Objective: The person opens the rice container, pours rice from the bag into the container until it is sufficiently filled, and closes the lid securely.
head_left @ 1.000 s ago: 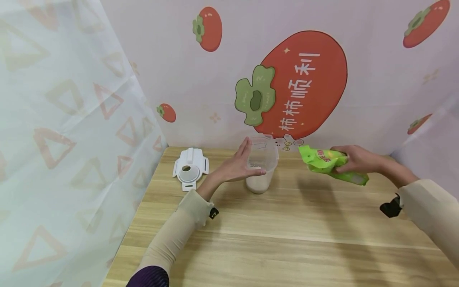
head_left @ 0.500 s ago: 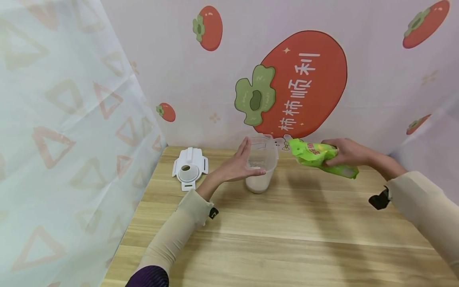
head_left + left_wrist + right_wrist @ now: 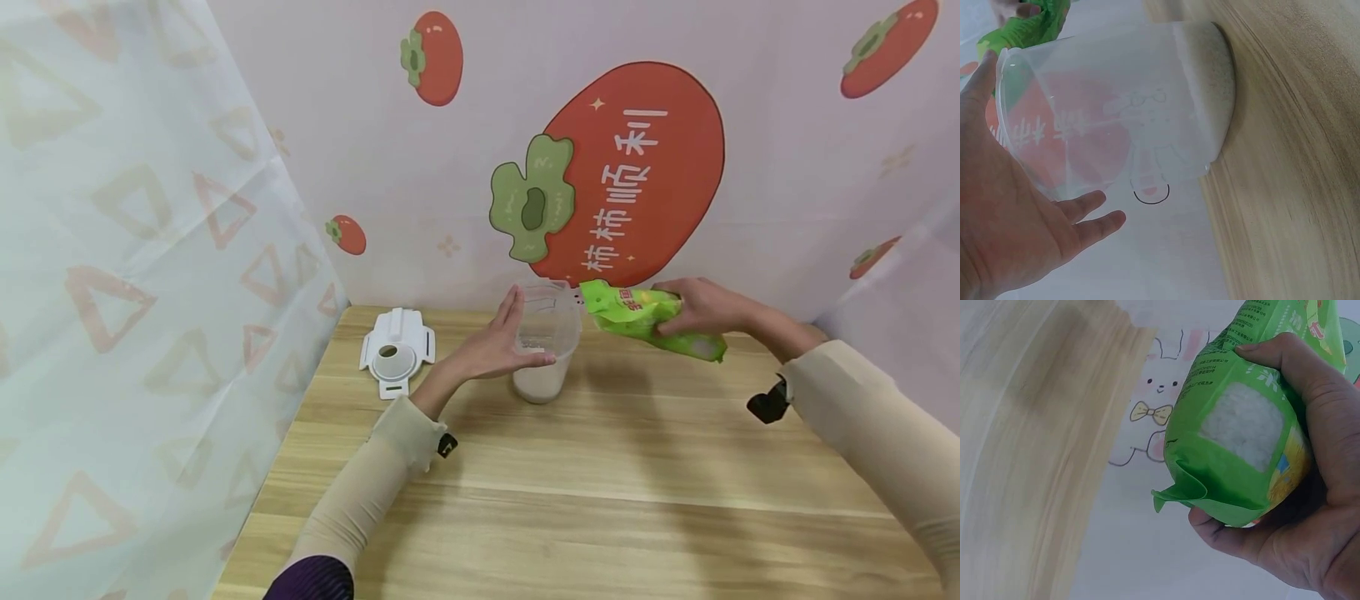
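Note:
A clear plastic container (image 3: 551, 321) stands upright on the table, with a layer of white grains in its bottom. My left hand (image 3: 495, 346) spans its upper part, thumb on the near side and fingers on the far side; in the left wrist view two fingertips stick out beyond the wall. Just right of the rim, my right hand (image 3: 697, 308) grips a green bag of rice (image 3: 1241, 431) around its middle. White grains show through the bag's window. The bag lies nearly level in the air, its top end (image 3: 596, 296) pointing left at the container's rim.
A white lid (image 3: 397, 342) with a round spout-like opening lies at the table's back left. The wooden table (image 3: 570, 500) meets a patterned back wall (image 3: 420, 183) right behind the container, and a side wall (image 3: 180, 333) borders it on the left.
My right hand has carried the rice bag leftward and slightly up, bringing its top end to the container's rim. The left hand and the container have stayed in place.

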The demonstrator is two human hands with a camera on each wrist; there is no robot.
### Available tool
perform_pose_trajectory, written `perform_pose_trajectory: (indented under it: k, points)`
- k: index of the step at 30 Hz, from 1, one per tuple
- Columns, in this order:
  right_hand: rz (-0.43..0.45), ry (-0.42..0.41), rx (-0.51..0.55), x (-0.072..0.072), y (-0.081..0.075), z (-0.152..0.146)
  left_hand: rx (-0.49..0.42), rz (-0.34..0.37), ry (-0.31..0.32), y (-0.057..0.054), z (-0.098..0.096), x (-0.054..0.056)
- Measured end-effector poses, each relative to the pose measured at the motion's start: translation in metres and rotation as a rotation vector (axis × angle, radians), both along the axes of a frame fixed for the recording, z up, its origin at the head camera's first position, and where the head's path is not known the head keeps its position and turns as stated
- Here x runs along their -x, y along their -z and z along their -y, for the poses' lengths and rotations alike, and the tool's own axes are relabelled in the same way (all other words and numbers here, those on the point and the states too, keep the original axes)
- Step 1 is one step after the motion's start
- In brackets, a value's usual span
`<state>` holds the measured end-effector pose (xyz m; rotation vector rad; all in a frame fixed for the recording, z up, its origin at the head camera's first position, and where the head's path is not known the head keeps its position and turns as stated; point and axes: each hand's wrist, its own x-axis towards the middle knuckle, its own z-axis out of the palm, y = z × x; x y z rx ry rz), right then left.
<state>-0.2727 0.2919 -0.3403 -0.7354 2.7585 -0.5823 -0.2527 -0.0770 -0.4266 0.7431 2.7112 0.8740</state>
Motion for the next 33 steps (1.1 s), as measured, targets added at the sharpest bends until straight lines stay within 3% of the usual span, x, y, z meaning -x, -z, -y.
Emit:
perform_pose_trajectory:
  k: [18, 24, 28, 33]
  points:
    - [-0.030, 0.013, 0.003, 0.013, -0.012, 0.035, -0.015, 0.008, -0.005, 0.001, -0.001, 0.001]
    - [-0.099, -0.019, 0.049, 0.017, -0.012, 0.043, -0.018, 0.016, 0.007, 0.002, -0.002, 0.000]
    - [-0.148, -0.018, 0.036, 0.021, -0.013, 0.049, -0.018, 0.018, 0.008, 0.001, -0.002, 0.000]
    - [-0.139, 0.022, -0.016, 0.020, -0.016, 0.056, -0.008, -0.002, 0.004, 0.001, -0.001, 0.001]
